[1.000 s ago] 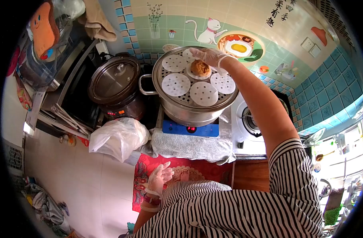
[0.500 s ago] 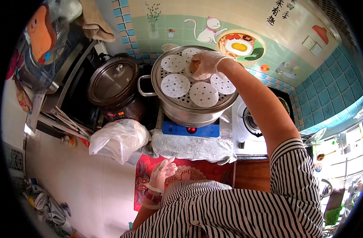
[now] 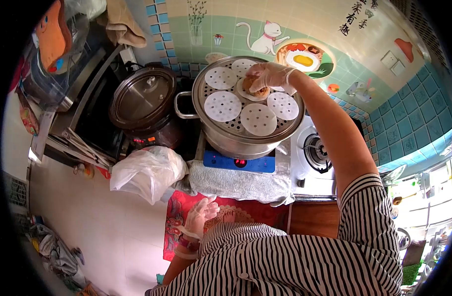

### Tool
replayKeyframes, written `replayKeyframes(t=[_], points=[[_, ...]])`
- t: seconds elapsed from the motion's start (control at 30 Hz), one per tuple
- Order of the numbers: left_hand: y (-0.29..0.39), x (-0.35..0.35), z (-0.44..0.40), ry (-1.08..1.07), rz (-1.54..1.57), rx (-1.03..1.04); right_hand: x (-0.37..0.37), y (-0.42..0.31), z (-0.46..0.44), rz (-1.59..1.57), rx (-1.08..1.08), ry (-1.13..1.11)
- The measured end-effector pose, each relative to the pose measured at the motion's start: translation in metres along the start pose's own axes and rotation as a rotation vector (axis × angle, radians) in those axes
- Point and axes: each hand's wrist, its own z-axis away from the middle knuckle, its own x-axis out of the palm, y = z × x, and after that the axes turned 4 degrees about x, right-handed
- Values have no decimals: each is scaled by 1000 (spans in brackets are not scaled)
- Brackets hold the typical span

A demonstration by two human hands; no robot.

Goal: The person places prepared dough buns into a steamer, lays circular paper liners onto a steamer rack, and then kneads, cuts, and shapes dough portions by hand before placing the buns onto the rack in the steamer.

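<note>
My right hand, in a clear plastic glove, has its fingers around a brown bun. The bun rests on the central paper liner of a metal steamer pot. Around it, several white perforated paper liners lie on the holed steamer tray. Part of the liner behind my wrist is hidden. My left hand, also gloved, is held low in front of my body, fingers apart, with nothing in it.
Under the pot is a blue-fronted cooker with a lit red display. A lidded brown slow cooker stands to the left, a white plastic bag before it. A grey towel drapes the counter edge; a gas burner is right.
My right hand has shifted slightly back and to the right, showing more of the brown bun on the central liner. My left hand stays nearly still.
</note>
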Motion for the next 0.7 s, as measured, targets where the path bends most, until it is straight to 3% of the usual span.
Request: replayKeyframes(t=[0.07,0.13,0.37,0.53,0.7], points=[[2,2,0,4,-7,3,2,-11,10,71,-11,21],[8,8,1,8,-14,7,2,-24,21,421,-1,63],[21,21,1,-32,43,109,5,-9,2,383,-60,95],[17,20,-4,-32,-1,47,-4,16,-16,80,-114,34],[17,24,1,-6,3,43,-10,12,-7,13,-19,-21]])
